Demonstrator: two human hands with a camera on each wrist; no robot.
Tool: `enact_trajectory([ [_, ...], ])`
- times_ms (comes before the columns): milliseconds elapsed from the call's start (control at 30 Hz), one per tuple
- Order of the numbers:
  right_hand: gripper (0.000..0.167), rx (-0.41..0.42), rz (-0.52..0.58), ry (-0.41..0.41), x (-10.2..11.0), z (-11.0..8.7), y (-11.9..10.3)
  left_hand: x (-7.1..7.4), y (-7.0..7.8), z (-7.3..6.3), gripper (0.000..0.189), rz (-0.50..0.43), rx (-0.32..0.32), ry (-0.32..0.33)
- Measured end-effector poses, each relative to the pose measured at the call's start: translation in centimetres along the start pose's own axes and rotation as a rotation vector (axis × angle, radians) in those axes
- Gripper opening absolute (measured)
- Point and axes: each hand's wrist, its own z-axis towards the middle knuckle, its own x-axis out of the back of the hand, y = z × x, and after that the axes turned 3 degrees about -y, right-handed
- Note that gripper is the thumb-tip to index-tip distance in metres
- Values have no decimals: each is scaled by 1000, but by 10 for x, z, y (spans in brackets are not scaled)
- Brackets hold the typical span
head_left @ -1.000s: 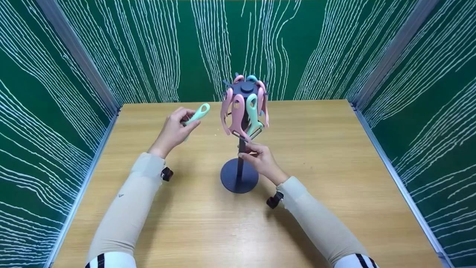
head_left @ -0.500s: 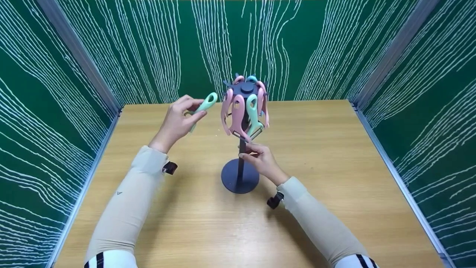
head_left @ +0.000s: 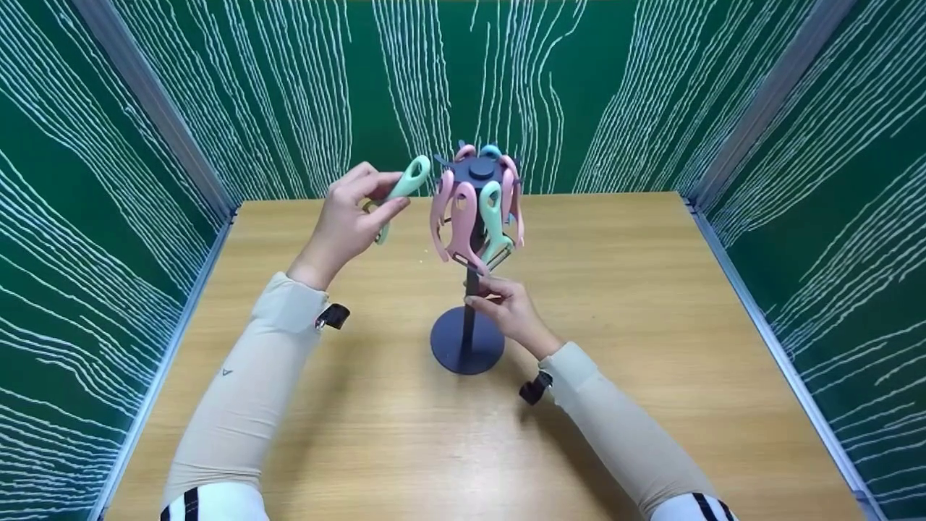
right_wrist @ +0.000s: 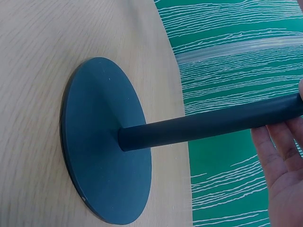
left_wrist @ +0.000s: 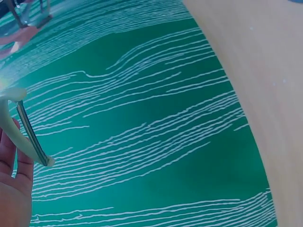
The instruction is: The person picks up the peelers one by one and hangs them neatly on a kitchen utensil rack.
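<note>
My left hand (head_left: 354,206) pinches a mint-green peeler (head_left: 411,181) between thumb and fingers, its looped handle end pointing up toward the rack. The blade end of that peeler (left_wrist: 21,137) shows in the left wrist view. Just to its right stands a dark rack (head_left: 481,169) with hooks round its top. From these hang a pink peeler (head_left: 463,221), a green peeler (head_left: 492,213) and several more in pink and blue. My right hand (head_left: 510,311) grips the rack's pole (right_wrist: 208,125) below the hanging peelers.
The rack's round base (right_wrist: 104,142) sits on the wooden table (head_left: 629,304). Green panels (head_left: 289,94) with white wavy lines enclose the table at the back and both sides, joined by grey metal posts (head_left: 152,108).
My left hand has moved up and right with the green peeler, bringing its handle end close to the rack's left hooks. My right hand stays on the pole.
</note>
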Motion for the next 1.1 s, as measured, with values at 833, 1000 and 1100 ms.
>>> enact_trajectory([
  [833, 20, -33, -1, 11, -2, -1, 0, -8, 22, 12, 33, -125, -63, -113],
  [1000, 22, -55, 13, -2, 0, -1, -2, -10, 21, 12, 32, -124, -61, -131],
  [1100, 23, -64, 9, -5, 0, 0, -2, -10, 20, 12, 33, -130, -59, -134],
])
